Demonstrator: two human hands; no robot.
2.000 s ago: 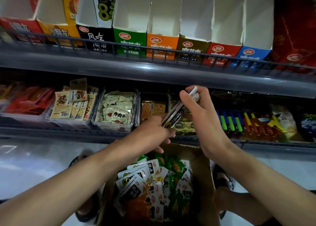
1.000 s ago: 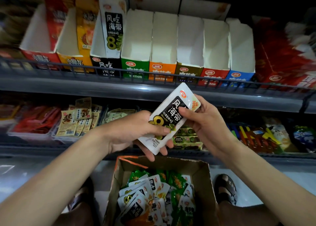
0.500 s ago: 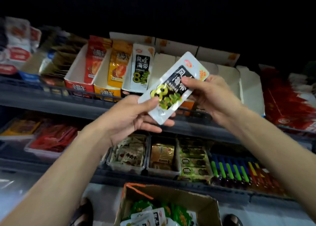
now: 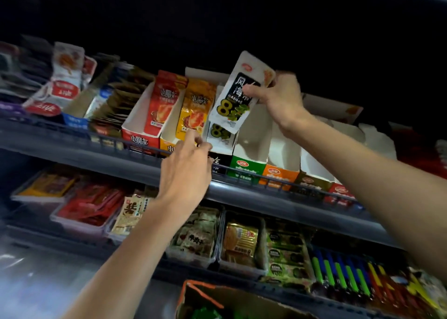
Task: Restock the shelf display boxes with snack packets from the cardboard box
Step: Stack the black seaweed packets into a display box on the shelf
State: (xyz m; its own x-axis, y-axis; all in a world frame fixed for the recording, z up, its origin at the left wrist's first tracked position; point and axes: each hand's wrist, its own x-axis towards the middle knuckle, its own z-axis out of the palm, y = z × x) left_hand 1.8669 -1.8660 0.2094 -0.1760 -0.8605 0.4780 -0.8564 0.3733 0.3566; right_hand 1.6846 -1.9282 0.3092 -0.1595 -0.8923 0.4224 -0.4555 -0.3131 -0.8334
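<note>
The upper packet is white with a black panel, white characters, a yellow-green 8 and green specks. The lower packet shows the same 8 on white. The red-fronted box, black-fronted box, green-fronted box and orange-fronted box have white inner walls. The red packet and orange-yellow packet bear dark characters. The cardboard box is brown with an orange stripe.

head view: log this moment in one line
phase: placing | right hand: pinches white-and-black snack packet over black cardboard display box | left hand: at box front, grip unclear
</note>
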